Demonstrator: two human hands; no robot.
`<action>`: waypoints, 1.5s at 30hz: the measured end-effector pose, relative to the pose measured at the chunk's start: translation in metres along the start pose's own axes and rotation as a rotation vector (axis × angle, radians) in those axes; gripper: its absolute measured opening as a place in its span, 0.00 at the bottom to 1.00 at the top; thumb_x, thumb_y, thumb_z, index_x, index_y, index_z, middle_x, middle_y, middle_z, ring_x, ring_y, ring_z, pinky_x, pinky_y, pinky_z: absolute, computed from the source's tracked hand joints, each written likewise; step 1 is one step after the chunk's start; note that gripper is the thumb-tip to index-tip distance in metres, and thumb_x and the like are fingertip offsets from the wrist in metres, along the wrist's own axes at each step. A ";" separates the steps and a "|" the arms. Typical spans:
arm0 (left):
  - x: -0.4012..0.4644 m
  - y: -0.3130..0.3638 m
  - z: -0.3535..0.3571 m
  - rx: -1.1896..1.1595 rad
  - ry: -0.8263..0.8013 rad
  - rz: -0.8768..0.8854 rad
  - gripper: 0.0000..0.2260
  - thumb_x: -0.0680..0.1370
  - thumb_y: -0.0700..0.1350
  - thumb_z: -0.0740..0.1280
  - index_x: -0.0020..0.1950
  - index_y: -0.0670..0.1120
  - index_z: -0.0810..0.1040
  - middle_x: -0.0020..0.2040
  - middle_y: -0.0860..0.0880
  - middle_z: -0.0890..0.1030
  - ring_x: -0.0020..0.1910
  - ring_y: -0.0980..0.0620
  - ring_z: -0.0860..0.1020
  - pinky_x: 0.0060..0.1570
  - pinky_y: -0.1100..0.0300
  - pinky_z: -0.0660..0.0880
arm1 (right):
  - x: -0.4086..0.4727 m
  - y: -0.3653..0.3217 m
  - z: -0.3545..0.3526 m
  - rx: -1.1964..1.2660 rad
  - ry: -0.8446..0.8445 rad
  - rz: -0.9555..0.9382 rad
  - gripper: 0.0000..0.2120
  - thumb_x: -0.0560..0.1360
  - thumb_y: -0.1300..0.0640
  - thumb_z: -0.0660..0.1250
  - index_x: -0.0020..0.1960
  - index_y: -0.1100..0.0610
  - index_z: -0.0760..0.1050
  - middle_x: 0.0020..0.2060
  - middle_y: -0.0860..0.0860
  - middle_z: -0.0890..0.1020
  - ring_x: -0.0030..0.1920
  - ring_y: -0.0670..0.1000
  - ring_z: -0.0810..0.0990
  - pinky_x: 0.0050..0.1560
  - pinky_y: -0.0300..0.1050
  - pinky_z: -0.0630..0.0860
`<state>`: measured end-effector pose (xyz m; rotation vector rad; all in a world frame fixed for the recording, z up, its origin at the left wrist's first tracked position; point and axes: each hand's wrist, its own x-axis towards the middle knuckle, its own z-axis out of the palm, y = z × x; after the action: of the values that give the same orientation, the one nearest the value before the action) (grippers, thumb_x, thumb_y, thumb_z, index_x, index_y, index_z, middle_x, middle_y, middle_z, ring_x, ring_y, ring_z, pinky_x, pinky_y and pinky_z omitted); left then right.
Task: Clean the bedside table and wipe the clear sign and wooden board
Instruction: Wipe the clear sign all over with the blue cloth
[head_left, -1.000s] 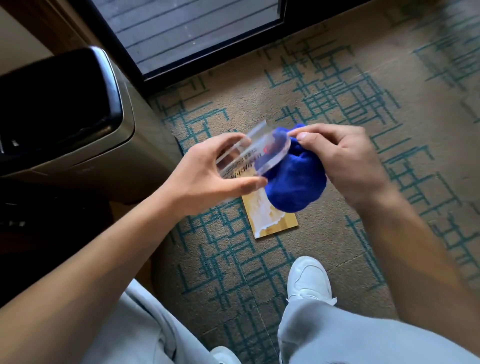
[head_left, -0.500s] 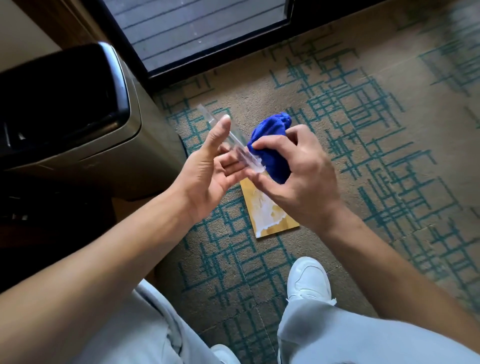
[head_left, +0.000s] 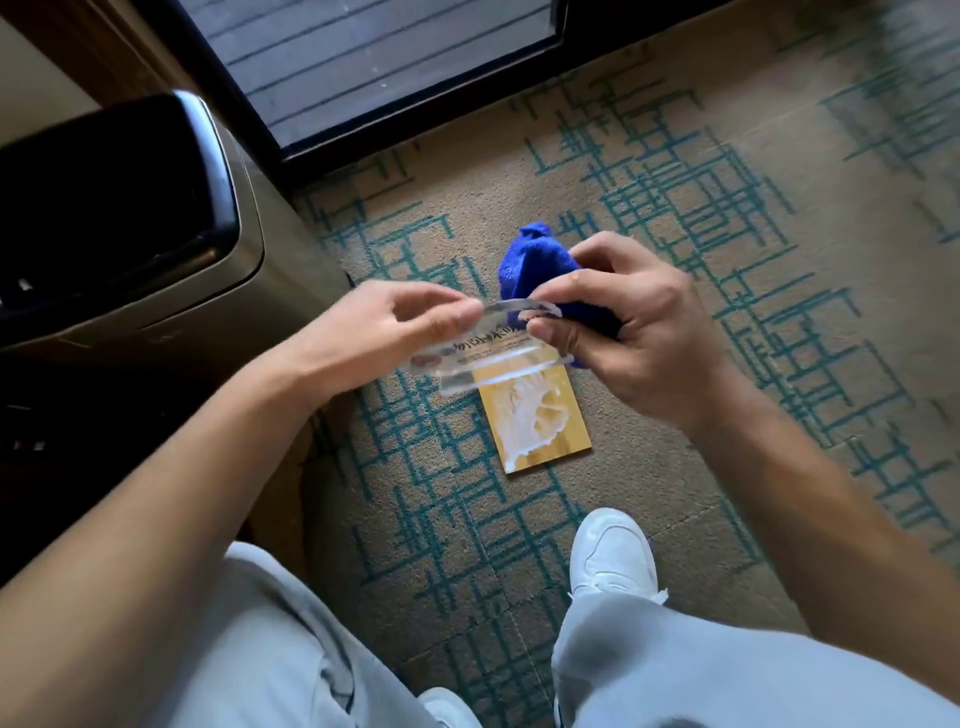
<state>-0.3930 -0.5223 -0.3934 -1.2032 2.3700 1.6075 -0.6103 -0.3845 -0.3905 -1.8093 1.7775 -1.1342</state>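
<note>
I pinch the clear sign (head_left: 488, 345) in my left hand (head_left: 395, 332) so my right hand (head_left: 634, 332), fingers clamped on the blue cloth (head_left: 535, 265), can wipe it above the wooden board (head_left: 540, 415).

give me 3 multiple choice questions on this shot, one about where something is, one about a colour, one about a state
1. Where is the wooden board?
A. flat on the carpet
B. in the left hand
C. on the bedside table

2. What colour is the cloth?
A. white
B. blue
C. green

3. How is the clear sign held?
A. lying on the carpet
B. by the right hand alone
C. in the air, between both hands

Answers:
1. A, the board lies on the carpet in front of the white shoe.
2. B, blue cloth shows bunched in the right hand.
3. C, the left hand pinches one end and the right hand's fingers hold the other, above the board.
</note>
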 end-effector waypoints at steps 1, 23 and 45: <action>-0.002 0.001 0.002 -0.028 -0.118 -0.032 0.30 0.66 0.79 0.64 0.57 0.62 0.84 0.54 0.61 0.86 0.55 0.60 0.84 0.55 0.62 0.77 | -0.001 0.001 -0.002 0.036 -0.011 -0.017 0.10 0.75 0.55 0.76 0.52 0.60 0.85 0.47 0.55 0.80 0.47 0.59 0.79 0.47 0.57 0.76; -0.013 0.027 0.024 0.306 0.018 0.144 0.38 0.60 0.76 0.70 0.60 0.52 0.73 0.54 0.56 0.80 0.54 0.56 0.80 0.53 0.52 0.80 | 0.020 -0.006 -0.032 0.241 -0.251 0.263 0.17 0.69 0.59 0.73 0.58 0.53 0.78 0.46 0.53 0.84 0.44 0.51 0.83 0.46 0.48 0.80; -0.018 0.036 0.026 0.217 0.140 0.163 0.36 0.63 0.68 0.74 0.62 0.47 0.74 0.57 0.51 0.80 0.57 0.56 0.79 0.58 0.59 0.78 | 0.033 0.015 -0.024 -0.515 -0.301 0.171 0.12 0.71 0.52 0.71 0.47 0.47 0.67 0.44 0.48 0.73 0.45 0.55 0.73 0.46 0.49 0.70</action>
<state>-0.4122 -0.4857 -0.3698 -1.1409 2.7096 1.2972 -0.6420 -0.4113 -0.3771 -1.9169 2.1069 -0.3271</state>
